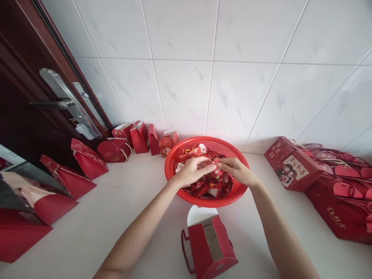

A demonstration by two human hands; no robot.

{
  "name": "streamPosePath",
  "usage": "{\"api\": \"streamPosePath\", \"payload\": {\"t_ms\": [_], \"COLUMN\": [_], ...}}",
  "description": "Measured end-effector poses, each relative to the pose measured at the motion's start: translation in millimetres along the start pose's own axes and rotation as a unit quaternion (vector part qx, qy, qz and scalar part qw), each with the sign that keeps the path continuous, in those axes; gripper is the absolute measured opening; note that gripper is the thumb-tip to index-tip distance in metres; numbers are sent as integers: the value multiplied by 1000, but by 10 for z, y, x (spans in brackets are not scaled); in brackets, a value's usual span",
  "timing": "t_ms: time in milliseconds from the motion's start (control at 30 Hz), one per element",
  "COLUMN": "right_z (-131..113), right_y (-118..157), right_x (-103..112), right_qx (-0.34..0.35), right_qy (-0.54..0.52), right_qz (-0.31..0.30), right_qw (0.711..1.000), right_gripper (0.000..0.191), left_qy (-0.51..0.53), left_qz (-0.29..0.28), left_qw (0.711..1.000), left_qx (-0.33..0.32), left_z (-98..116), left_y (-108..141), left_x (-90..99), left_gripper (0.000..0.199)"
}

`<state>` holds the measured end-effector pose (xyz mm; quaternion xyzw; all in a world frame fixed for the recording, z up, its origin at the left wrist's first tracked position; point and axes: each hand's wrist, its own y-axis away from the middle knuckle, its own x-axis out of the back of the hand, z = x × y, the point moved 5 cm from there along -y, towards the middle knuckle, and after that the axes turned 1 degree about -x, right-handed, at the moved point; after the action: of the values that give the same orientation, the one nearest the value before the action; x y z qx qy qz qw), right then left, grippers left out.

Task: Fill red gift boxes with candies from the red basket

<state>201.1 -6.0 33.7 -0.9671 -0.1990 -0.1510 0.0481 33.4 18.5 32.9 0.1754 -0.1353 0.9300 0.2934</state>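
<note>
A red wrapped candy [216, 171] is pinched at the fingertips of my left hand [195, 170] and my right hand [236, 170]. Both hands are over a round red plastic basket [203, 202], which holds a heap of wrapped sweets [205, 189], mostly red. Just in front of the basket, nearest me, a small red gift box [200, 248] stands with its top open and a cord handle hanging at its left side. Its visible inside is pale. My fingers partly cover the candy and the sweets beneath.
Several red gift boxes [116, 150] line the left side and back of the white tabletop [136, 217]. On the right are a red box with a cartoon couple [290, 168] and a large red bag [334, 209]. A tiled wall [186, 97] rises behind; a dark door [26, 77] is at left.
</note>
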Motion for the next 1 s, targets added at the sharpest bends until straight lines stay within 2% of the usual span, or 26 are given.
{"api": "streamPosePath", "payload": {"t_ms": [133, 233, 300, 367, 433, 500, 567, 633, 733, 800, 867, 1000], "right_z": [-36, 9, 53, 60, 42, 35, 50, 83, 133, 139, 112, 3], "right_y": [-6, -6, 0, 6, 4, -3, -14, -23, -21, -9, 7, 39], "right_x": [-16, -5, 17, 25, 4, 1, 40, 115, 255, 321, 341, 285], "right_qx": [24, -23, -83, -121, -126, -124, -115, -95, -44, -4, 30, 67], "right_qy": [-6, 120, 262, 379, 444, 465, 453, 400, 238, 125, 46, -41], "right_qz": [4, -18, -27, -32, -39, -30, -2, 35, 93, 114, 115, 113], "right_qw": [1000, 992, 961, 917, 887, 876, 884, 911, 966, 986, 992, 991], "right_gripper": [40, 19, 17, 19, 23, 18, 8, 20, 29, 27, 24, 27], "left_qy": [35, 24, 35, 46, 49, 39, 15, -11, -51, -71, -74, -54], "left_qz": [66, 159, 193, 197, 187, 177, 179, 191, 177, 145, 121, 105], "left_qw": [997, 987, 980, 979, 981, 983, 983, 981, 983, 987, 990, 993], "left_qx": [-28, -17, 10, 28, 28, 23, 20, 14, 5, 11, 21, 22], "left_z": [12, -17, -57, -85, -95, -99, -106, -110, -107, -111, -110, -66], "left_y": [-31, -24, -16, -15, -21, -29, -32, -28, -25, -26, -23, -10], "left_x": [72, 181, 221, 225, 212, 202, 212, 238, 240, 208, 178, 152], "left_gripper": [35, 32, 30, 28, 25, 22, 19, 22, 34, 39, 40, 33]}}
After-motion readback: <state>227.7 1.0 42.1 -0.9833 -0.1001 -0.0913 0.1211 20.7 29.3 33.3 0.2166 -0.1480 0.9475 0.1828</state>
